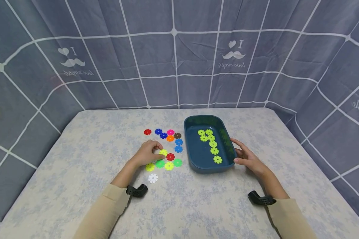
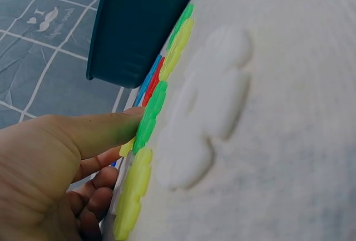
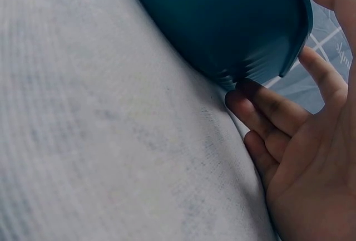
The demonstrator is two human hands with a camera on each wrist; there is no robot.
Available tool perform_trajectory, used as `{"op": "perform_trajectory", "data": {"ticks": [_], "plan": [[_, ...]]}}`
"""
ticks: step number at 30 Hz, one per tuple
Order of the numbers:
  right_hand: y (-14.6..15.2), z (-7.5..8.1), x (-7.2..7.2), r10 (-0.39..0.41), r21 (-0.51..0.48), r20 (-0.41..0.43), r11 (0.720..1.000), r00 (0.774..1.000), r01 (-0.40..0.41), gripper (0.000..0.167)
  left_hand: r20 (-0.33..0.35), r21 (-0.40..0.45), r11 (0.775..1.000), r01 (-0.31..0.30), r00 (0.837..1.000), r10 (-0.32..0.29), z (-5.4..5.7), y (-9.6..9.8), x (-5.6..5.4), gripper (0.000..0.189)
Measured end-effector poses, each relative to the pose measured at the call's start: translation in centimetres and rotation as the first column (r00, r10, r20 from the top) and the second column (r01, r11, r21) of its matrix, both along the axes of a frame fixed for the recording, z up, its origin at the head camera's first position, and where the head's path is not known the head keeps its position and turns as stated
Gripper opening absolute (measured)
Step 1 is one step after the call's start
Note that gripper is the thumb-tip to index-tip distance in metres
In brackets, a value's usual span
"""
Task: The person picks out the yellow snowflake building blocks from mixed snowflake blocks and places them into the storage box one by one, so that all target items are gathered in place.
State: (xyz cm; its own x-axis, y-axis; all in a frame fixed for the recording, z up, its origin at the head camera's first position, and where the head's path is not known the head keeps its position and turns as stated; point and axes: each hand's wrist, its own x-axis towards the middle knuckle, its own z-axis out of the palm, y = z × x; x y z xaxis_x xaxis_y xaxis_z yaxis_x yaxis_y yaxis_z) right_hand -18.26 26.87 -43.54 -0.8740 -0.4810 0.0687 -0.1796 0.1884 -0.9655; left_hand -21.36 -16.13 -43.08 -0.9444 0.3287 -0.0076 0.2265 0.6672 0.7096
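My left hand (image 1: 148, 153) pinches a yellow notched plastic disc (image 1: 163, 152) between thumb and fingers, low over the table. In the left wrist view the thumb (image 2: 111, 132) overlaps a green disc (image 2: 150, 117), and the held disc is mostly hidden behind it. Around this hand lie a red disc (image 1: 170, 157), yellow discs (image 1: 169, 166), another green disc (image 1: 178, 162) and a white disc (image 1: 153, 178). My right hand (image 1: 247, 157) rests its fingers and thumb against the right outer side of a dark teal tray (image 1: 197, 164). Inside the tray are several yellow-green discs (image 1: 213, 144).
Behind the left hand lie a red disc (image 1: 147, 132), dark blue discs (image 1: 158, 131), a pink disc (image 1: 171, 132), an orange disc (image 1: 170, 138), a brown disc (image 1: 177, 135) and light blue discs (image 1: 178, 149). A grey checked curtain (image 1: 155, 66) hangs behind the patterned tablecloth (image 1: 182, 205).
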Motion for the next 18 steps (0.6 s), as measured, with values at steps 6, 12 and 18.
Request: {"op": "perform_trajectory", "data": {"ticks": [6, 12, 18], "plan": [[0.07, -0.21, -0.02, 0.012, -0.019, -0.002, 1.0, 1.0, -0.012, 0.076, -0.01, 0.086, 0.996, 0.0, 1.0, 0.001, -0.45, 0.03, 0.23, 0.021], [0.1, -0.23, -0.07, 0.021, -0.036, 0.002, 0.999, 1.0, -0.021, 0.076, -0.004, 0.126, 0.991, -0.053, 0.999, 0.054, -0.62, 0.1, 0.41, 0.01], [-0.1, 0.01, 0.04, 0.008, -0.024, 0.003, 1.0, 1.0, -0.008, 0.075, -0.01, 0.116, 0.99, -0.078, 0.997, 0.08, -0.59, 0.08, 0.36, 0.011]]}}
